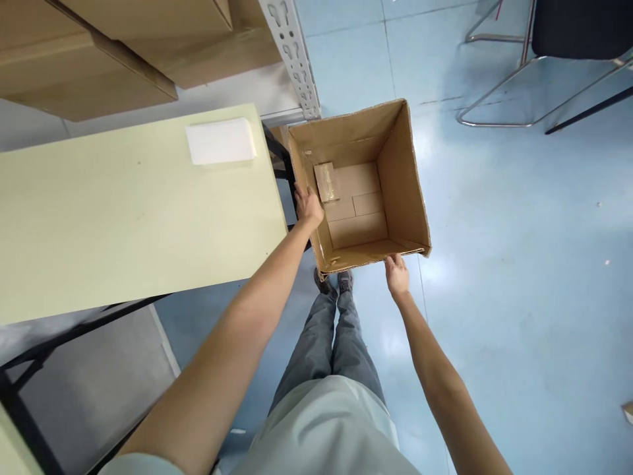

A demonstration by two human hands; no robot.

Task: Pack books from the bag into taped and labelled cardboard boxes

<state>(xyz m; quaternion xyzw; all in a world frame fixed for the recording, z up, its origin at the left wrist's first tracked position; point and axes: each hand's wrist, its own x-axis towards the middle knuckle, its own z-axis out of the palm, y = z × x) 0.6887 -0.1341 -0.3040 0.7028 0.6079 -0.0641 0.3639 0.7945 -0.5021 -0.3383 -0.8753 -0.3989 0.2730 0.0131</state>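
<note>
An open-topped cardboard box (403, 178) is in front of me, just past the right end of the table. Its inside shows a flat bottom with a small taped cardboard flap (326, 182) near the left wall. My left hand (309, 206) grips the left rim, fingers over the outer side. At the near rim, toward the right corner, my right hand (397, 274) is closed on the edge, its fingertips partly hidden by the cardboard. The box's outer walls and underside are out of sight.
A pale yellow table (138, 218) stands on the left, with a white stack, perhaps of paper, (221, 141) at its far right corner. Large cartons (123, 72) rest on a shelf behind a perforated metal post (291, 53). A black chair (581, 30) is at the upper right on blue floor (519, 277).
</note>
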